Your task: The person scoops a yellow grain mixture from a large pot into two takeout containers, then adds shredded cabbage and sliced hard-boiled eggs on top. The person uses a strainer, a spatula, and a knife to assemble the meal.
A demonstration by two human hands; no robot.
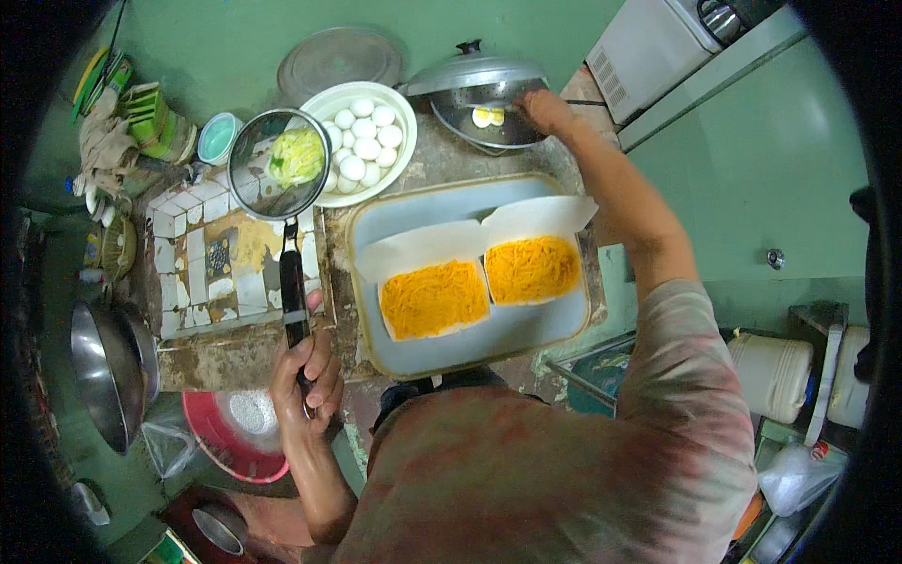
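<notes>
The left hand [310, 371] has its fingers curled round the dark handle of a round strainer [252, 183], which carries pale green shredded vegetable [296, 157]. The right hand [545, 111] reaches to the right side of a dark pan [512, 136] at the bench's back edge; I cannot tell whether its fingers hold anything. Near them, cut egg pieces [488, 117] show yellow yolk, and a metal lid [479, 70] slants over the pan's back.

The strainer's head is raised over the back right corner of the tiled basin [249, 305] — in this view it overlaps the left rim of a pale bowl [406, 150] full of white eggs [366, 141]. Along the bench's front edge sits a pale tray [413, 207] with two white sheets, side by side, bearing orange layers: left layer [434, 299], right layer [533, 268].
</notes>
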